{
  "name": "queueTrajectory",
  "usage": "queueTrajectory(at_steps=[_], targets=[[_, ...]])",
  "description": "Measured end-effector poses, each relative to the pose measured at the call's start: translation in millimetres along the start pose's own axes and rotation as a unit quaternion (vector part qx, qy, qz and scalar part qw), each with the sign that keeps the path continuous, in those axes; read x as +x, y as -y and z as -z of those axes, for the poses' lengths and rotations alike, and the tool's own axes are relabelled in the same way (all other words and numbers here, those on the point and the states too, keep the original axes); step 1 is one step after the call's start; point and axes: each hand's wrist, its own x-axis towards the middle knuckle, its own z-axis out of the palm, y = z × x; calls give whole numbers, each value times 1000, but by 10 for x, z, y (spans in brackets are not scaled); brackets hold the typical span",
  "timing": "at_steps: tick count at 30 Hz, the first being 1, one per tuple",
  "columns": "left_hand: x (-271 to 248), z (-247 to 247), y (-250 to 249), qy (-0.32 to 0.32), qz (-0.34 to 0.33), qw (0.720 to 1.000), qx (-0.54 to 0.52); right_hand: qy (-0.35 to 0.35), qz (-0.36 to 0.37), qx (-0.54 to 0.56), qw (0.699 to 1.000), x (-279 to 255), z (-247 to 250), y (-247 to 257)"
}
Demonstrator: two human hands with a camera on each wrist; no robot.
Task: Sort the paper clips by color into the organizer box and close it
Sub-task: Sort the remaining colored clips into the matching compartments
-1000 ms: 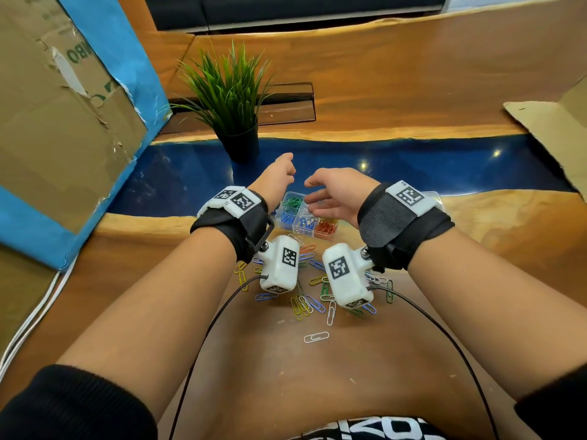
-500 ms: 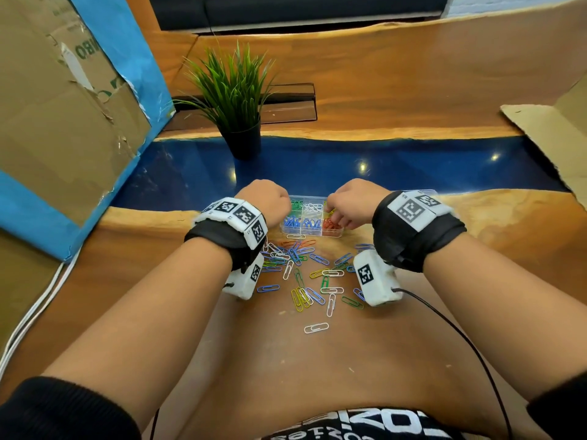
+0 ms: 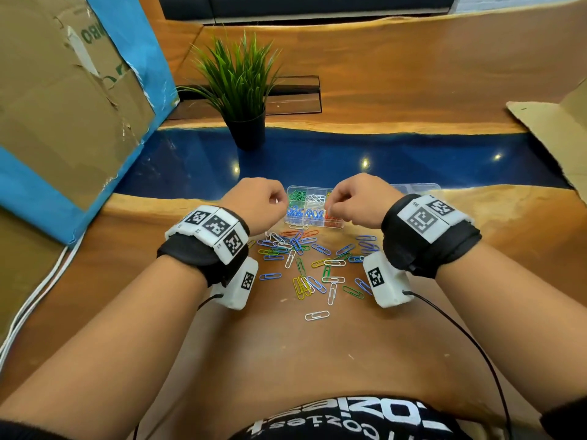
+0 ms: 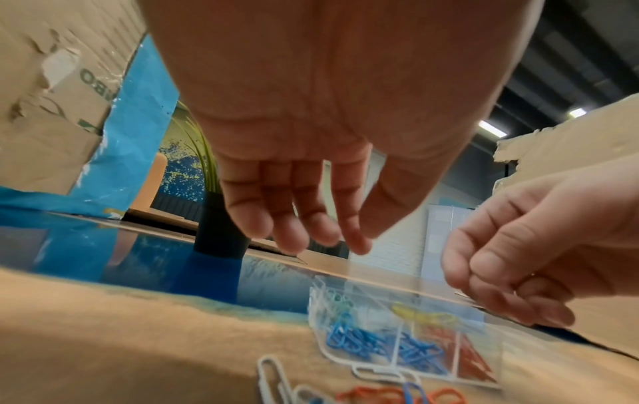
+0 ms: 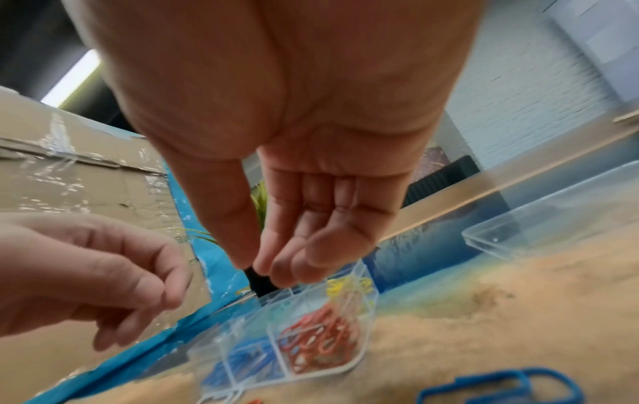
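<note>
while both hover over the organizer box (image 3: 314, 207), left hand (image 3: 258, 205) and right hand (image 3: 355, 200) hang loosely curled, empty.

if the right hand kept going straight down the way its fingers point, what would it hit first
Probably the organizer box: the right hand hangs fingertips-down over its yellow and red compartments, though exact depth is unclear.

Bright overhead light; glare spots on blue resin strip (image 3: 365, 161); wrist views blurred.

Head view looks down from above; wrist views sit close, sharing the organizer box (image 3: 313, 208).
</note>
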Motion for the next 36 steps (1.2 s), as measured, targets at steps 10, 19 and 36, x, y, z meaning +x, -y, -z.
queueTrajectory(at_steps=[10,19,36], targets=[[-146,-159,16,109,7,994,24,33,-5,-119,992,-71,-127,42],[-88,-213,-180,112,-25,990,79,70,33,-241,967,-63,-378,169],[-66,-194,-256,168,-80,977,105,132,23,-204,970,-62,-312,105]])
